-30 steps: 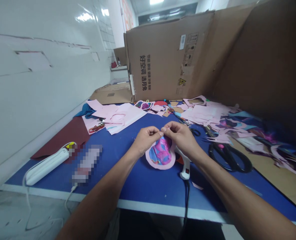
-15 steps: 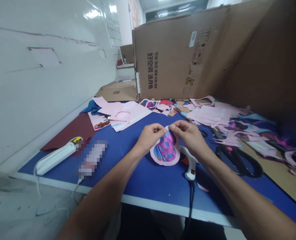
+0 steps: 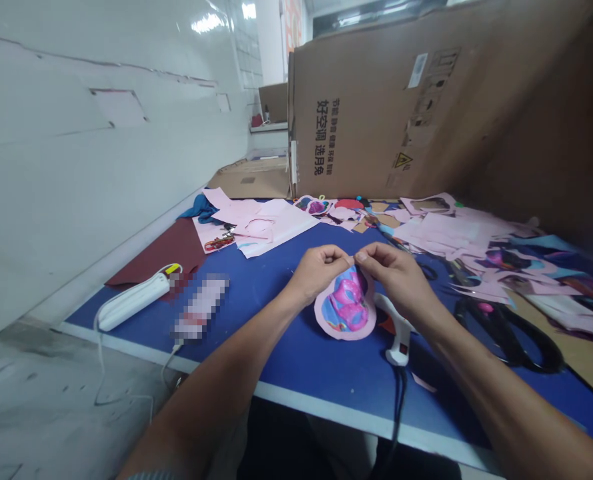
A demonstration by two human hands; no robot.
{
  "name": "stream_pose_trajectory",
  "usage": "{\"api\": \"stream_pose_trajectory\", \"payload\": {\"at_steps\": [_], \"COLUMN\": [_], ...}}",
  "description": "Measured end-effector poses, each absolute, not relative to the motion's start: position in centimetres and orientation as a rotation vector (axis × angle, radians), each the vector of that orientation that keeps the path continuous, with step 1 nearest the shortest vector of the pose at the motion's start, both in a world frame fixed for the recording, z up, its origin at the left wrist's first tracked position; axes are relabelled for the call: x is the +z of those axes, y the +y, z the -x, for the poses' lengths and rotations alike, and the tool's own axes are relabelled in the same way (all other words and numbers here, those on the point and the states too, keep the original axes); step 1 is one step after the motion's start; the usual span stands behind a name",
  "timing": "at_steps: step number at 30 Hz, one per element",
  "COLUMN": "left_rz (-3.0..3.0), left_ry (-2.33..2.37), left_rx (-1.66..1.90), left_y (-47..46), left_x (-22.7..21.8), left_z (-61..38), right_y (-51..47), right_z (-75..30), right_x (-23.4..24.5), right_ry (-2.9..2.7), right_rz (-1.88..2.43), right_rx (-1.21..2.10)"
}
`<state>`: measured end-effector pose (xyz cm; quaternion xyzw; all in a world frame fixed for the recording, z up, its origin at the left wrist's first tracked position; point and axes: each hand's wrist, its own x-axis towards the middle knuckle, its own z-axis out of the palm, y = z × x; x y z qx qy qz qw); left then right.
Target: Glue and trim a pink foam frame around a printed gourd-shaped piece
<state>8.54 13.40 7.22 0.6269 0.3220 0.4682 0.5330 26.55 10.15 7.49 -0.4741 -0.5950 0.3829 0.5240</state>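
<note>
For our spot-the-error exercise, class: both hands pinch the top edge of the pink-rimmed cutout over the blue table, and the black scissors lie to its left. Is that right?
Not quite. The head view shows the left hand and right hand pinching the pink-rimmed cutout over the blue table, but the black scissors lie to its right.

A pixelated block near the worktop's front left edge hides whatever lies there. My left hand and right hand pinch the top of the round pink-rimmed patch, and my fingertips cover that bit of rim. The white glue gun has its nozzle end tucked under the patch and my right wrist. Its black cable drops past the front edge and out of frame. Toward the far right corner the paper scraps go dark and smeared. The cardboard box is cropped at the top, and I can't read its small labels.
</note>
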Motion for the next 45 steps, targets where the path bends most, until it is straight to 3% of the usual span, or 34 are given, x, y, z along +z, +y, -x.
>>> {"api": "stream_pose_trajectory", "payload": {"at_steps": [45], "left_rz": [-1.311], "left_ry": [0.768], "left_rx": [1.165], "left_y": [14.09], "left_x": [6.48], "left_z": [-8.45], "right_y": [10.31], "right_z": [-26.52], "right_x": [7.42], "right_ry": [-1.406], "right_rz": [1.17], "right_rx": [0.963]}}
